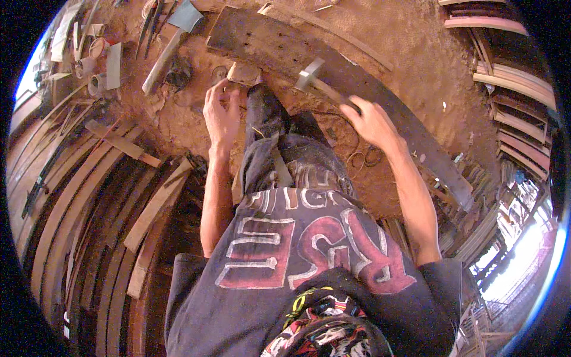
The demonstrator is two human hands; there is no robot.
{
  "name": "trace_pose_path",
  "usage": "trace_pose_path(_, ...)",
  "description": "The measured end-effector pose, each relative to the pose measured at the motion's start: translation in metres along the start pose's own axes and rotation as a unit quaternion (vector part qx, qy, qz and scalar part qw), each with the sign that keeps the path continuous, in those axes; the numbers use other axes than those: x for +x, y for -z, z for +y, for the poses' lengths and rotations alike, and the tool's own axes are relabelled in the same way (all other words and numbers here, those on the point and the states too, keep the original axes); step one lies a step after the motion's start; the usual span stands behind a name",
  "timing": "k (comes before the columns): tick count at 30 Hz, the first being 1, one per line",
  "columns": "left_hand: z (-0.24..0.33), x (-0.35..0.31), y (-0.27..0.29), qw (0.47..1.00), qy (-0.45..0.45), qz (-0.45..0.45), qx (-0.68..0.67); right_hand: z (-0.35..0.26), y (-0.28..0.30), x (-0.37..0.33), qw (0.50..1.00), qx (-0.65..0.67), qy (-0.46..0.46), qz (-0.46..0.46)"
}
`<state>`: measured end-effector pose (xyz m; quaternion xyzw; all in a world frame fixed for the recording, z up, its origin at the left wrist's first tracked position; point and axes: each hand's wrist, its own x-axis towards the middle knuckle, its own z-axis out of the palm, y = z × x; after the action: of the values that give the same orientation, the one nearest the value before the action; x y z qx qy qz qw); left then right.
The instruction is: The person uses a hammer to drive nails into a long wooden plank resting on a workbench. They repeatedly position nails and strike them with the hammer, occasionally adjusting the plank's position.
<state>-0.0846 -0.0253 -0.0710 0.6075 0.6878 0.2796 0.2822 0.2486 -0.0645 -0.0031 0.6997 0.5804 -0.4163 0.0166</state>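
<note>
My right hand [372, 122] is closed around the wooden handle of a hammer [309, 76]. The hammer's metal head is over the near edge of a long dark board [380, 89] on the ground. By my knee sits a small wooden block [244, 74], close to the board's left part. My left hand [222, 116] is beside the block, its fingers bent and apart, fingertips close to the block's left side. Whether they touch it I cannot tell. Nothing shows between those fingers.
Left of my left hand lies a long wooden handle [162, 64] with a blue-grey flat piece [186, 16] at its far end. Long planks [77, 220] are stacked at the left. More timber [517, 89] lines the right side. A thin strip [333, 33] lies beyond the board.
</note>
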Motion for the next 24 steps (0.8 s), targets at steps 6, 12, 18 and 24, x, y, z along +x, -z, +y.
trace_pose_path(6, 0.009, -0.018, 0.001, 0.999, 0.036, 0.022, -0.022, -0.127, -0.031, 0.107, 0.996, 0.013, 0.090, -0.019)
trace_pose_path(12, -0.019, -0.005, 0.004, 0.993, 0.061, 0.062, -0.081, -0.121, -0.050, 0.096, 0.995, 0.065, 0.072, 0.006)
trace_pose_path(18, 0.063, -0.002, 0.026, 0.958, -0.066, 0.110, -0.258, 0.054, -0.044, -0.032, 0.986, 0.095, -0.097, 0.100)
trace_pose_path(24, 0.189, -0.020, 0.118, 0.742, -0.204, 0.137, -0.624, 0.157, -0.017, -0.096, 0.981, 0.021, -0.166, 0.094)
